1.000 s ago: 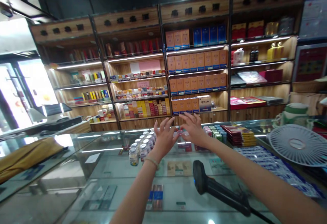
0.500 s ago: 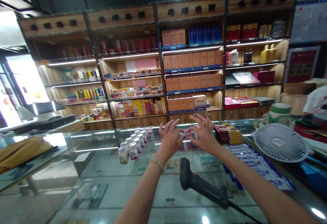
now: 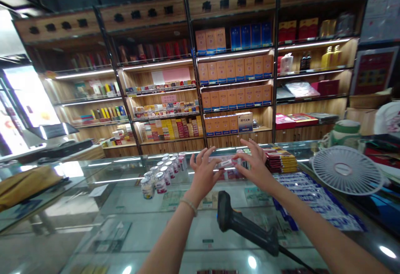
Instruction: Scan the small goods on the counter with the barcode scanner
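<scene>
A small, flat pink-and-white packet [image 3: 226, 163] is held level above the glass counter, between the fingertips of both hands. My left hand [image 3: 203, 174] pinches its left end, the other fingers raised and bent. At the packet's right end, my right hand [image 3: 254, 165] grips with thumb and forefinger. Below the hands, a black handheld barcode scanner [image 3: 246, 228] lies on the counter with its cable running to the lower right. Several clear jars with white lids [image 3: 161, 182] stand in rows left of my left hand.
Right of my right hand sit a stack of red and yellow packets [image 3: 281, 160], blue-and-white sachets [image 3: 312, 199] and a white round fan [image 3: 346, 169]. The glass counter [image 3: 150, 232] spans the front. Behind it, shelves hold orange boxes [image 3: 236, 70].
The packet has turned so that a broader pale face with a label shows. My fingers have shifted slightly at its ends, and the view has moved a little.
</scene>
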`<state>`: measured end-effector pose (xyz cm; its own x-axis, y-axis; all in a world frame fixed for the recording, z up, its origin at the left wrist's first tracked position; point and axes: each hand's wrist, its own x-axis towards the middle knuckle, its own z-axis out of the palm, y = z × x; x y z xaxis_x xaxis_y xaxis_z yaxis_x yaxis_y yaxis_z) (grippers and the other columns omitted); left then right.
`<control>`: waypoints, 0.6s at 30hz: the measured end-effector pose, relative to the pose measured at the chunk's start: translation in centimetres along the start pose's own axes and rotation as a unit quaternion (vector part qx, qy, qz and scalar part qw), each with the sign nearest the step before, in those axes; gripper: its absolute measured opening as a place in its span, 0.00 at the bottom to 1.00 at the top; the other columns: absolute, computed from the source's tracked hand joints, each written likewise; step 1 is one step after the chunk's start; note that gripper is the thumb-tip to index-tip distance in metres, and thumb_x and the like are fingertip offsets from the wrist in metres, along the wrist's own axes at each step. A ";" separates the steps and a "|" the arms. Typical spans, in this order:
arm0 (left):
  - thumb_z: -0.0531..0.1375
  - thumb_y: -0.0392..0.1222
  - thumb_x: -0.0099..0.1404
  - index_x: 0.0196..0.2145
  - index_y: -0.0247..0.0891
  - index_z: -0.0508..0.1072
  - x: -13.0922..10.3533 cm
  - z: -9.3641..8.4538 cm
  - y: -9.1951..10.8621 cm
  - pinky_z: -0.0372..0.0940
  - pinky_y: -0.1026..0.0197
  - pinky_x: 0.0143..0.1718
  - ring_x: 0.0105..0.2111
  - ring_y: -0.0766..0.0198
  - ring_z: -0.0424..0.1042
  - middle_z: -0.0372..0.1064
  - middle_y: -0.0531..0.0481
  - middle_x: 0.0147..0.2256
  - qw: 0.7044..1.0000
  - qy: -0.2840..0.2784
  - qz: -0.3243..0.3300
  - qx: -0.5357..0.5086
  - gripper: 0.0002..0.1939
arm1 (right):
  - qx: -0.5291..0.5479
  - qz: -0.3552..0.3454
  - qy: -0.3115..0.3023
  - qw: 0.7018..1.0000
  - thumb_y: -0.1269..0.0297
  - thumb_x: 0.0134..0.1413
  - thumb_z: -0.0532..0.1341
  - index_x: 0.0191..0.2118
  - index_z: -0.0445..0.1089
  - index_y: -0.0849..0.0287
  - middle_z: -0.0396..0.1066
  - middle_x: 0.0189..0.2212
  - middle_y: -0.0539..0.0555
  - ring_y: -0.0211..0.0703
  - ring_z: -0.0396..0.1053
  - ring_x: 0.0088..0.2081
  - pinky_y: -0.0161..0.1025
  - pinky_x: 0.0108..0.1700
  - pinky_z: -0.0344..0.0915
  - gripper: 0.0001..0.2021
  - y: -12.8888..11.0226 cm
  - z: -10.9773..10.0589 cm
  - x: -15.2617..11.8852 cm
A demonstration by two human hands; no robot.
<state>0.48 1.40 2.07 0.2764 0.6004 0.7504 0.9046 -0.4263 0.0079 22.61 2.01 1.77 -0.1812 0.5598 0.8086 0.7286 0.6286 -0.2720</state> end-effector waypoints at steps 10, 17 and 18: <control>0.66 0.47 0.61 0.41 0.53 0.79 -0.5 -0.7 0.1 0.39 0.35 0.67 0.65 0.47 0.53 0.59 0.51 0.65 0.999 0.033 -0.014 -0.008 0.08 | -0.081 0.010 -0.043 0.996 0.57 0.61 0.59 0.46 0.75 0.48 0.50 0.69 0.55 0.59 0.41 0.70 0.63 0.65 0.42 0.11 1.7 1.2 -0.9; 0.67 0.49 0.60 0.40 0.53 0.78 -1.1 -0.5 -1.0 0.39 0.35 0.67 0.65 0.46 0.53 0.60 0.51 0.64 0.999 0.039 -0.037 0.007 0.10 | -0.137 0.009 -0.073 0.988 0.57 0.61 0.59 0.53 0.72 0.50 0.54 0.68 0.59 0.60 0.46 0.69 0.62 0.65 0.44 0.16 -0.4 0.1 0.3; 0.67 0.49 0.60 0.40 0.53 0.79 -1.1 -0.5 -1.2 0.39 0.35 0.67 0.65 0.46 0.53 0.60 0.51 0.64 0.998 0.041 -0.045 0.010 0.10 | -0.145 0.005 -0.082 0.986 0.56 0.61 0.59 0.56 0.70 0.52 0.55 0.68 0.59 0.60 0.47 0.68 0.62 0.65 0.44 0.19 -1.0 -0.2 0.5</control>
<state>-1.08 0.86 1.55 0.1669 0.5786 0.7983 0.9309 -0.3592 0.0658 21.95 1.56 2.52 -0.2612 0.6598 0.7046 0.8846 0.4558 -0.0989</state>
